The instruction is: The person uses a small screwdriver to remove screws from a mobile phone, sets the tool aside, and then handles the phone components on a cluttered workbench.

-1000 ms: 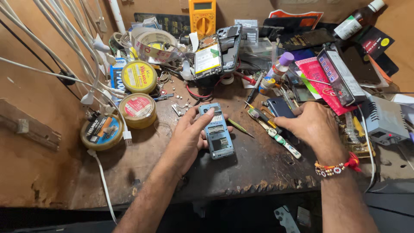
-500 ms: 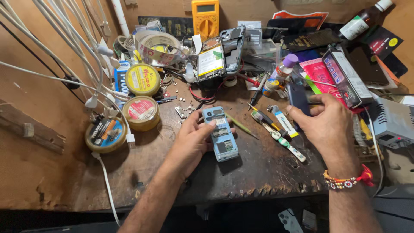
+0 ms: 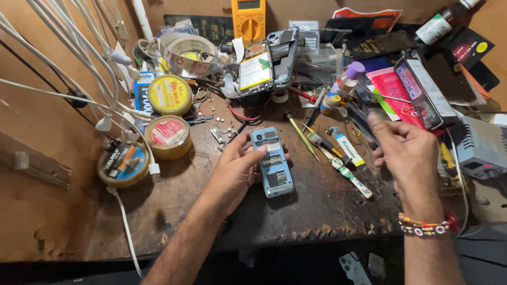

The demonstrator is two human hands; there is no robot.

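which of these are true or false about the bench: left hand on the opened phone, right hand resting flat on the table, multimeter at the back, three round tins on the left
1. The left hand holds the opened blue phone. True.
2. The right hand lies flat on the table. False: it is raised above the tools, blurred.
3. A yellow multimeter stands at the back. True.
4. The phone lies among the round tins. False: the tins sit apart, to its left.

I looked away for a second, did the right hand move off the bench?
Yes. The right hand has lifted from the tools beside the blue phone and now hovers blurred, further right toward the red packet.
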